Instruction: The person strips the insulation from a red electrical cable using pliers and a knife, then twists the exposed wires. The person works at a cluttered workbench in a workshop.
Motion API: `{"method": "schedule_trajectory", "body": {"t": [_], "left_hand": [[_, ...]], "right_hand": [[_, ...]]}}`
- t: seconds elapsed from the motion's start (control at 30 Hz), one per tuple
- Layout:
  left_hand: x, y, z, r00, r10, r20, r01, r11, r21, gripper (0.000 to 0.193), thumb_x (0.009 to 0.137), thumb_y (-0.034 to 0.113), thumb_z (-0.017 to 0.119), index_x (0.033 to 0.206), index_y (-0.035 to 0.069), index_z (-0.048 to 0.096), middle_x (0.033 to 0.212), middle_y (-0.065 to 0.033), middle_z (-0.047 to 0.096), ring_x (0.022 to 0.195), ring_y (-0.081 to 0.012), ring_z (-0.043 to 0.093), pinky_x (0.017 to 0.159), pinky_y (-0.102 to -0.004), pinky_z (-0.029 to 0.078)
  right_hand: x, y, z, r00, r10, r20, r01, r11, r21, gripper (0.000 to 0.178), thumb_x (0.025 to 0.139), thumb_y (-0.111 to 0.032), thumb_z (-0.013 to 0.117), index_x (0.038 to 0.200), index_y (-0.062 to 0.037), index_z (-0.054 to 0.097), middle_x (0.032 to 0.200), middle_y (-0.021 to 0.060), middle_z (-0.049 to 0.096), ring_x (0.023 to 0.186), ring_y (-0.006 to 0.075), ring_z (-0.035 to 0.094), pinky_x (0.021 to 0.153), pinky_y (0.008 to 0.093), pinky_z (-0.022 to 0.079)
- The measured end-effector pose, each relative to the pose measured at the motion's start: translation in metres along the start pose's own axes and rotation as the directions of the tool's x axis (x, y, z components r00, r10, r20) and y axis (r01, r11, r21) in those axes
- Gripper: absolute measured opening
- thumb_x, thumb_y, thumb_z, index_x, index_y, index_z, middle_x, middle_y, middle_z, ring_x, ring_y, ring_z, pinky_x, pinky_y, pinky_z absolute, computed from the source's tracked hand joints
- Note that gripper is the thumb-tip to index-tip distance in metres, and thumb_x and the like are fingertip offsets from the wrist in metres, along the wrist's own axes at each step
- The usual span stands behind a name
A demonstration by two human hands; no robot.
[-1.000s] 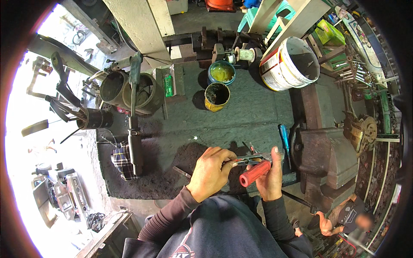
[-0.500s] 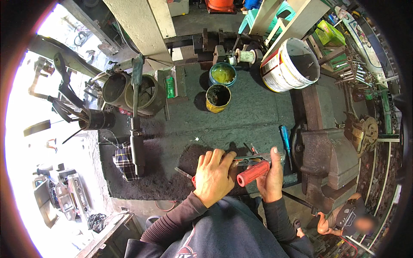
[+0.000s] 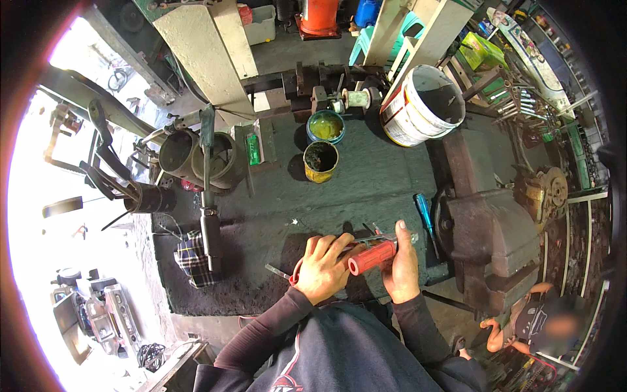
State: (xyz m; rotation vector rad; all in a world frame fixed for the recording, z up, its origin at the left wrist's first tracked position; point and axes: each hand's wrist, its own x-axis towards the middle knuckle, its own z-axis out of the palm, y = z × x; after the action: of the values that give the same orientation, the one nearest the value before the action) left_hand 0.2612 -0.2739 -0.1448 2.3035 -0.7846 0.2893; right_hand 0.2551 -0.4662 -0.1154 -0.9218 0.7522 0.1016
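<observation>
So I've got a red-handled tool [image 3: 371, 256] low over the near edge of the dark workbench [image 3: 366, 183]. My right hand [image 3: 401, 264] is wrapped around it, and my left hand [image 3: 321, 268] is curled onto its other end. A blue-handled screwdriver [image 3: 424, 212] lies just beside a big rusty vise [image 3: 486, 235].

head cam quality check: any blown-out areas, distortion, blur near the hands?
Head view: left rim blown out white by daylight; straight beams bend toward the dark fisheye vignette; the left hand and right hand on the red ribbed cylindrical grip are sharp and evenly lit; dark grimy workbench top reads low in contrast.
</observation>
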Motion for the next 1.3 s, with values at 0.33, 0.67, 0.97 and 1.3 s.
{"method": "schedule_trajectory", "body": {"t": [0.33,0.67,0.97,1.3], "left_hand": [[-0.019,-0.028,0.013,0.996,0.027,0.086,-0.028,1.0,0.003,0.06,0.076,0.006,0.07,0.134,0.018,0.065,0.145,-0.0124,0.056,0.115,-0.0329,0.064,0.096,-0.043,0.055],[-0.023,-0.023,0.033,0.922,-0.386,0.011,0.361,0.849,-0.385,0.031,0.099,0.006,0.063,0.129,0.005,0.07,0.127,-0.0186,0.071,0.119,-0.0361,0.067,0.105,-0.0433,0.052],[-0.011,-0.007,0.04,0.851,-0.507,-0.135,0.399,0.792,-0.462,0.045,0.088,0.01,0.08,0.132,0.007,0.068,0.117,-0.0133,0.075,0.103,-0.0232,0.073,0.092,-0.0366,0.056],[-0.028,-0.014,0.045,0.761,-0.633,0.138,0.474,0.399,-0.785,0.042,0.094,-0.001,0.073,0.135,-0.004,0.062,0.124,-0.0127,0.073,0.113,-0.0169,0.067,0.099,-0.0311,0.053]], "right_hand": [[0.003,-0.009,0.011,0.995,-0.062,0.083,0.08,0.969,-0.233,0.052,0.102,-0.054,0.065,0.103,-0.0021,0.067,0.092,0.0104,0.071,0.083,0.0196,0.072,0.078,0.0377,0.059],[0.011,-0.019,0.05,0.913,-0.261,0.313,0.401,0.716,-0.572,0.058,0.093,-0.062,0.073,0.071,-0.008,0.068,0.06,-0.0013,0.058,0.057,0.0096,0.062,0.054,0.0282,0.051],[0.035,-0.025,0.069,0.952,-0.161,0.26,0.287,0.762,-0.58,0.061,0.093,-0.062,0.072,0.075,-0.0041,0.065,0.06,0.0044,0.063,0.044,0.0132,0.061,0.039,0.0271,0.048],[0.044,-0.013,0.053,0.963,-0.071,0.261,0.238,0.68,-0.693,0.062,0.096,-0.059,0.069,0.078,-0.0004,0.067,0.06,0.0059,0.062,0.041,0.0157,0.061,0.036,0.0308,0.048]]}}
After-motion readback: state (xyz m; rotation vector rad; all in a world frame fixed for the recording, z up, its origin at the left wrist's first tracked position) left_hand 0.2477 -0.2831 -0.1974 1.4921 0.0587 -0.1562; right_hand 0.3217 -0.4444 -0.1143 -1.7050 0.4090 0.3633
